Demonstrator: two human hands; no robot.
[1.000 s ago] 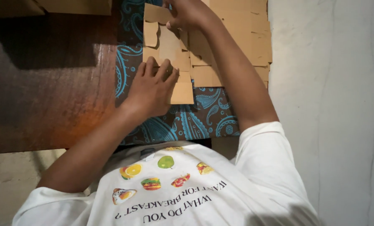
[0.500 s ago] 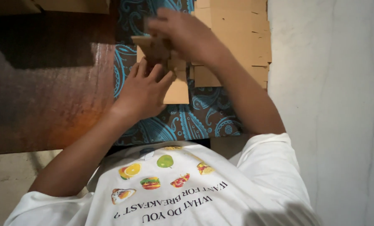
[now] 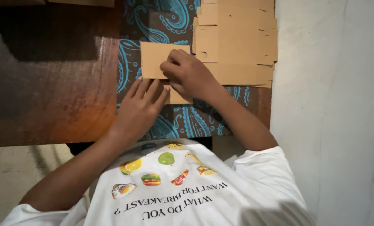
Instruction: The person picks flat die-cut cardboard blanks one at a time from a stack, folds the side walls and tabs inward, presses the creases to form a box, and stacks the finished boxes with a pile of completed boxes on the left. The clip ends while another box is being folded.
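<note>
Card piece (image 3: 155,58) lies flat on patterned cloth (image 3: 132,54) just left of card stack (image 3: 237,42), w/ right hand (image 3: 187,73) fingers curled, pressing its right edge, and left hand (image 3: 141,106) open, flat, fingertips at its bottom edge.

The right hand (image 3: 187,73) presses a flat brown card piece (image 3: 155,58). The left hand (image 3: 141,106) lies flat at 7 o'clock from it. A card stack (image 3: 241,42) sits at 2 o'clock.
</note>
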